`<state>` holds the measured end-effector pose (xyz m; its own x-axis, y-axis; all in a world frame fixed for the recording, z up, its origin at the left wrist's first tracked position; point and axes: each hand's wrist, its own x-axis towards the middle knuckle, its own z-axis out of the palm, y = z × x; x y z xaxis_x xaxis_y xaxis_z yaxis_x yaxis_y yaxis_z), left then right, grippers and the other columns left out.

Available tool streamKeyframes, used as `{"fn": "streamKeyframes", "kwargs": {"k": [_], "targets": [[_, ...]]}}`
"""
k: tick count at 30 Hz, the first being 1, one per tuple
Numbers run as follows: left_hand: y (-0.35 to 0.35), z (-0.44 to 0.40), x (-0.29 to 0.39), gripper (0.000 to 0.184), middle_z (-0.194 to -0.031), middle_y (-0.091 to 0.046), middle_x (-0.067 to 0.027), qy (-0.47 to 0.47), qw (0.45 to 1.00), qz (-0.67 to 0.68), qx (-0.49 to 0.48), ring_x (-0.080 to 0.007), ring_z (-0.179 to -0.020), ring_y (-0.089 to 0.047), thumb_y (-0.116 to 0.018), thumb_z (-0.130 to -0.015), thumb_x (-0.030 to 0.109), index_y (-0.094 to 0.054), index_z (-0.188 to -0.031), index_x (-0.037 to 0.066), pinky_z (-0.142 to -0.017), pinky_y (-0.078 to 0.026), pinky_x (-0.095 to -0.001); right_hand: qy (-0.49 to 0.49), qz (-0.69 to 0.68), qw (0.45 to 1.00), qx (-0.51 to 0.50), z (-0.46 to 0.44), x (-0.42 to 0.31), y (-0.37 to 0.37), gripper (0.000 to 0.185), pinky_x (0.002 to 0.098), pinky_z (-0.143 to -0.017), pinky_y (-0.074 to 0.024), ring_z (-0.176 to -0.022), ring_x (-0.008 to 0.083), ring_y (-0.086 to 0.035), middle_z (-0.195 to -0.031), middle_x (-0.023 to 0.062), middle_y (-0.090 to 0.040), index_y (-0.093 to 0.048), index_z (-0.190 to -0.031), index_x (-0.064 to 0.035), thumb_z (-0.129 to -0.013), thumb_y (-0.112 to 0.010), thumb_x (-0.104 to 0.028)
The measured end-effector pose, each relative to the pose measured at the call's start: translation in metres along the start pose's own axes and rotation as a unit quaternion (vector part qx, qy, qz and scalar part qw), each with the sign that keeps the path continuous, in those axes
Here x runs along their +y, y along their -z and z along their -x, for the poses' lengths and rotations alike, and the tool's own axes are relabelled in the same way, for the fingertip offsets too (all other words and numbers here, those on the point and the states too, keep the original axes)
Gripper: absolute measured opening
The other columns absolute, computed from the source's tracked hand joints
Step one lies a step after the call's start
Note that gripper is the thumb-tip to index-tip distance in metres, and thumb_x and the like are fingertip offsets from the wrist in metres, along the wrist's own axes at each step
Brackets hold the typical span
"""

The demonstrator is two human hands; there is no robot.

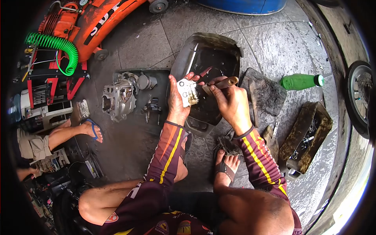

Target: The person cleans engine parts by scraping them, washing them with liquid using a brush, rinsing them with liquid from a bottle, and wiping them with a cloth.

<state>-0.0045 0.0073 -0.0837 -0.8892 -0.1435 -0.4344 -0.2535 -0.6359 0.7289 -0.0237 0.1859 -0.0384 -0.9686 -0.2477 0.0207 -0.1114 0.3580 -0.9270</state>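
My left hand (177, 106) is palm up with its fingers curled round a small silvery metal engine part (188, 92) that has round holes and dark, wet stains. In my right hand (234, 105) is a brush (227, 82) with a thick wooden handle. Its working end points left, close to the metal part; whether they touch I cannot tell. Both hands are over the near part of a black plastic basin (183, 58) holding dark liquid. Something thin and red (205, 71) shows in the basin, just past my left fingers.
Left of the basin, a dark tray (158, 74) holds an engine casing (119, 98) and a piston (145, 82). A dirty rag (268, 94), a green bottle (299, 82) and a grimy container (305, 137) of small parts lie right. Another person's foot (94, 131) is at left, below an orange compressor (92, 29).
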Motion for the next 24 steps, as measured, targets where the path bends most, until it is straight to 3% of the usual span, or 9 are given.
{"fn": "streamKeyframes", "kwargs": {"k": [2, 7, 10, 14, 16, 18, 20, 22, 24], "targets": [[-0.006, 0.001, -0.002, 0.08, -0.112, -0.064, -0.0131, -0.001, 0.999, 0.008, 0.033, -0.0271, -0.101, -0.064, -0.027, -0.095, 0.07, -0.056, -0.122, 0.001, -0.092, -0.051, -0.0385, 0.04, -0.171, 0.983, 0.052, 0.003, -0.013, -0.003, 0.017, 0.0383, -0.063, -0.0526, -0.074, 0.0351, -0.069, -0.085, 0.0183, -0.069, -0.067, -0.095, 0.0008, -0.087, -0.068, -0.014], [-0.005, -0.006, 0.002, 0.078, -0.106, -0.062, -0.0125, -0.045, 0.994, 0.089, 0.048, -0.0296, -0.091, -0.066, -0.028, -0.095, 0.07, -0.053, -0.118, 0.001, -0.083, -0.056, -0.0457, 0.035, -0.01, 0.999, 0.016, 0.0, 0.006, -0.005, 0.014, 0.0393, -0.064, -0.0528, -0.075, 0.0372, -0.068, -0.081, 0.0183, -0.069, -0.068, -0.094, -0.0017, -0.087, -0.067, -0.013], [-0.005, -0.004, 0.002, 0.077, -0.105, -0.061, -0.0124, -0.04, 0.994, 0.071, 0.071, -0.0294, -0.089, -0.066, -0.029, -0.095, 0.07, -0.053, -0.118, 0.0, -0.083, -0.056, -0.0453, 0.018, -0.121, 0.991, 0.054, 0.001, -0.002, -0.001, 0.013, 0.0321, -0.065, -0.0523, -0.076, 0.022, -0.071, -0.081, 0.0139, -0.071, -0.069, -0.098, -0.0016, -0.091, -0.066, -0.012], [-0.005, -0.006, 0.0, 0.078, -0.108, -0.06, -0.0143, -0.044, 0.996, 0.072, 0.041, -0.0325, -0.098, -0.064, -0.032, -0.093, 0.071, -0.053, -0.118, 0.0, -0.089, -0.053, -0.0474, 0.067, -0.126, 0.99, -0.009, 0.008, -0.003, -0.009, 0.014, 0.0302, -0.065, -0.051, -0.075, 0.0194, -0.07, -0.083, 0.013, -0.071, -0.069, -0.099, -0.001, -0.092, -0.065, -0.013], [-0.007, -0.006, 0.001, 0.078, -0.107, -0.061, -0.014, -0.056, 0.992, 0.085, 0.08, -0.0306, -0.091, -0.066, -0.03, -0.094, 0.071, -0.053, -0.116, 0.0, -0.086, -0.054, -0.0439, -0.011, 0.009, 1.0, 0.001, 0.002, 0.003, -0.001, 0.015, 0.0288, -0.068, -0.0503, -0.076, 0.0178, -0.068, -0.085, 0.0125, -0.07, -0.069, -0.1, -0.001, -0.092, -0.065, -0.013], [-0.006, -0.006, 0.001, 0.078, -0.106, -0.061, -0.0143, -0.054, 0.991, 0.089, 0.09, -0.0311, -0.089, -0.065, -0.031, -0.093, 0.071, -0.053, -0.116, 0.0, -0.087, -0.054, -0.0451, -0.042, -0.029, 0.999, 0.011, 0.003, 0.0, 0.0, 0.014, 0.0282, -0.07, -0.0502, -0.077, 0.0182, -0.067, -0.087, 0.0116, -0.069, -0.069, -0.1, -0.0005, -0.091, -0.065, -0.011], [0.0, -0.008, -0.002, 0.08, -0.104, -0.06, -0.0145, -0.049, 0.992, 0.108, 0.044, -0.0321, -0.089, -0.065, -0.03, -0.093, 0.072, -0.053, -0.115, -0.001, -0.086, -0.054, -0.0461, 0.019, -0.145, 0.988, 0.038, 0.009, -0.019, 0.001, 0.01, 0.0363, -0.064, -0.0528, -0.075, 0.032, -0.07, -0.081, 0.0134, -0.069, -0.068, -0.095, -0.001, -0.089, -0.065, -0.009], [-0.012, -0.005, 0.0, 0.083, -0.104, -0.06, -0.0136, -0.034, 0.988, 0.149, 0.031, -0.0316, -0.09, -0.064, -0.027, -0.092, 0.074, -0.053, -0.115, -0.001, -0.084, -0.054, -0.0475, 0.126, -0.167, 0.978, 0.016, 0.008, -0.009, -0.014, 0.009, 0.0349, -0.064, -0.0528, -0.075, 0.03, -0.071, -0.082, 0.0129, -0.07, -0.068, -0.09, 0.0002, -0.089, -0.066, -0.009], [-0.004, -0.008, -0.003, 0.084, -0.104, -0.06, -0.0138, -0.047, 0.991, 0.123, 0.027, -0.0314, -0.088, -0.064, -0.027, -0.091, 0.075, -0.054, -0.116, -0.001, -0.085, -0.054, -0.0472, 0.024, -0.091, 0.995, 0.028, 0.007, -0.003, -0.006, 0.01, 0.0347, -0.064, -0.0532, -0.073, 0.0298, -0.071, -0.082, 0.0136, -0.07, -0.068, -0.089, 0.001, -0.089, -0.066, -0.009]]}}
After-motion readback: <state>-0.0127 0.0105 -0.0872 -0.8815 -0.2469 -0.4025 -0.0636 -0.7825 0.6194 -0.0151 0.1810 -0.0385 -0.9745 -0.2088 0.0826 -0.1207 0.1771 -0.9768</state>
